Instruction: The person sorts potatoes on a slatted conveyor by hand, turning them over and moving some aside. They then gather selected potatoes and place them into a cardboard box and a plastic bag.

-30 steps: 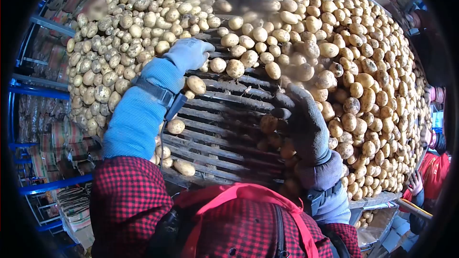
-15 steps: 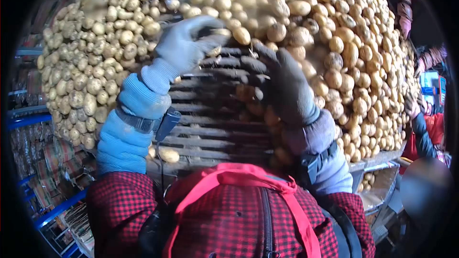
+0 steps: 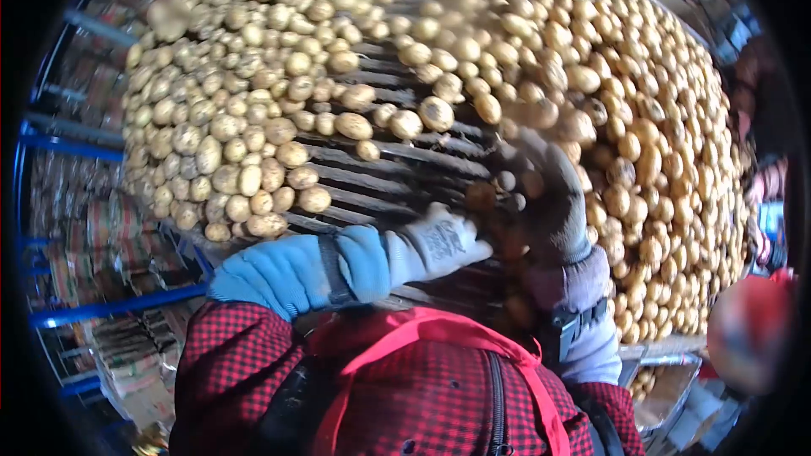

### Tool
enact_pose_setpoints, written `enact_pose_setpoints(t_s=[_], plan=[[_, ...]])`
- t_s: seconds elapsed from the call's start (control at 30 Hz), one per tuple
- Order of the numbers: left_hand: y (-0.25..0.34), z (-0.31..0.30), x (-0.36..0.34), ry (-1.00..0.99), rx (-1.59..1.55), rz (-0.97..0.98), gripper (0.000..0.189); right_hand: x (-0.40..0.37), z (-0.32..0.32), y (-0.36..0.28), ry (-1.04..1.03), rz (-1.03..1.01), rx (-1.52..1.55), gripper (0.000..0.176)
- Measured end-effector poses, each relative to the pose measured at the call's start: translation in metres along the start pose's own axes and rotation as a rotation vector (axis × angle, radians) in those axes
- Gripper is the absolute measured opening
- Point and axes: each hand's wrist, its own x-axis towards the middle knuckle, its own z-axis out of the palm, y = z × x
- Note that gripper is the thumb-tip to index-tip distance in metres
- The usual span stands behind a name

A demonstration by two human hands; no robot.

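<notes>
My left hand (image 3: 435,243), in a pale grey glove, reaches rightward low over the dark slatted rack (image 3: 372,181). Its back faces me; one finger points right and the others are hidden. My right hand (image 3: 553,194), in a darker grey glove, is at the right side of the rack with fingers apart and curved leftward. Small potatoes (image 3: 507,180) lie in shadow beside its fingers. Several loose potatoes (image 3: 405,124) rest on the slats beyond my left hand. The space between both hands is dark.
Heaped potatoes (image 3: 236,76) cover the left side, and a larger heap of potatoes (image 3: 650,160) fills the right. Blue metal rails (image 3: 118,308) and stacked printed sacks (image 3: 127,236) stand at left. A sleeve (image 3: 769,181) of another person shows at far right.
My left hand has moved down toward my body from the far part of the rack. More potatoes now lie across the far slats. My right hand stays at the right side; the view has shifted.
</notes>
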Motion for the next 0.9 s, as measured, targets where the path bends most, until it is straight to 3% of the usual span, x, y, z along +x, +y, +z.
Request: enact_pose_setpoints(t_s=[0.03, 0.1, 0.13, 0.2, 0.23, 0.27, 0.3, 0.33, 0.4, 0.43, 0.5, 0.53, 0.57, 0.6, 0.63, 0.67, 0.7, 0.73, 0.8, 0.83, 0.87, 0.9], plan=[[-0.006, 0.002, -0.004, 0.014, 0.016, -0.031, 0.018, 0.001, 0.001, -0.002, -0.019, -0.004, -0.002, 0.050], [-0.018, -0.017, -0.002, 0.064, -0.251, -0.006, 0.014, -0.003, 0.009, -0.003, 0.005, 0.020, 0.049, 0.054], [-0.026, -0.025, -0.003, 0.018, -0.264, -0.123, 0.014, 0.000, 0.004, 0.000, 0.013, 0.023, 0.053, 0.056], [-0.043, -0.050, -0.001, 0.620, -0.407, -0.149, 0.023, 0.012, -0.019, 0.017, -0.076, -0.442, -0.809, 0.059], [-0.048, -0.064, 0.002, 0.664, -0.434, -0.193, 0.030, 0.008, -0.020, 0.016, -0.078, -0.434, -0.802, 0.059], [-0.050, -0.089, 0.008, 0.713, -0.460, -0.236, 0.037, -0.003, 0.003, 0.004, -0.068, -0.168, -0.429, 0.060], [-0.050, -0.107, 0.013, 0.634, -0.449, -0.210, 0.041, -0.009, 0.019, -0.004, -0.054, 0.090, -0.058, 0.061], [-0.058, -0.105, 0.024, 0.592, -0.530, -0.063, 0.049, -0.009, 0.025, -0.005, -0.055, 0.088, -0.062, 0.061], [-0.067, -0.107, 0.028, 0.651, -0.156, -0.059, 0.056, -0.011, 0.025, -0.006, -0.022, 0.029, -0.127, 0.061], [-0.083, -0.105, 0.024, 0.640, -0.209, -0.110, 0.060, -0.009, 0.014, -0.009, 0.017, 0.112, -0.101, 0.060], [-0.135, -0.101, 0.007, 0.653, -0.103, -0.281, 0.060, -0.017, 0.021, -0.010, -0.024, -0.041, -0.294, 0.056], [-0.158, -0.103, -0.009, 0.576, -0.044, -0.469, 0.062, -0.015, 0.018, -0.010, -0.047, -0.064, -0.303, 0.053], [-0.181, -0.093, -0.025, 0.535, 0.063, -0.708, 0.067, -0.006, 0.005, -0.010, -0.040, 0.052, -0.093, 0.048], [-0.196, -0.096, -0.040, 0.366, 0.133, -0.996, 0.071, -0.009, 0.003, -0.009, -0.033, 0.052, -0.087, 0.048], [-0.216, -0.081, -0.057, 0.290, 0.127, -1.170, 0.071, -0.011, 0.002, -0.008, -0.103, -0.117, -0.410, 0.046], [-0.218, -0.066, -0.057, 0.289, 0.129, -1.170, 0.071, -0.010, 0.003, -0.007, -0.175, -0.287, -0.735, 0.046], [-0.212, -0.053, -0.055, 0.218, 0.182, -1.218, 0.069, -0.009, 0.015, -0.008, -0.050, -0.040, -0.277, 0.049], [-0.207, -0.041, -0.055, 0.147, 0.232, -1.269, 0.068, -0.006, 0.015, -0.007, -0.055, -0.033, -0.281, 0.049], [-0.178, -0.056, -0.040, 0.209, 0.058, -1.095, 0.062, -0.001, 0.013, -0.002, -0.027, -0.060, -0.102, 0.047], [-0.167, -0.046, -0.032, 0.186, 0.190, -0.999, 0.064, 0.001, 0.011, 0.000, -0.041, -0.049, -0.110, 0.047], [-0.166, -0.024, -0.030, 0.255, 0.012, -0.751, 0.067, 0.002, 0.009, 0.000, -0.046, -0.049, -0.106, 0.047], [-0.128, -0.019, -0.023, 0.224, 0.259, -0.717, 0.069, 0.003, 0.006, 0.000, -0.047, -0.055, -0.099, 0.049]])
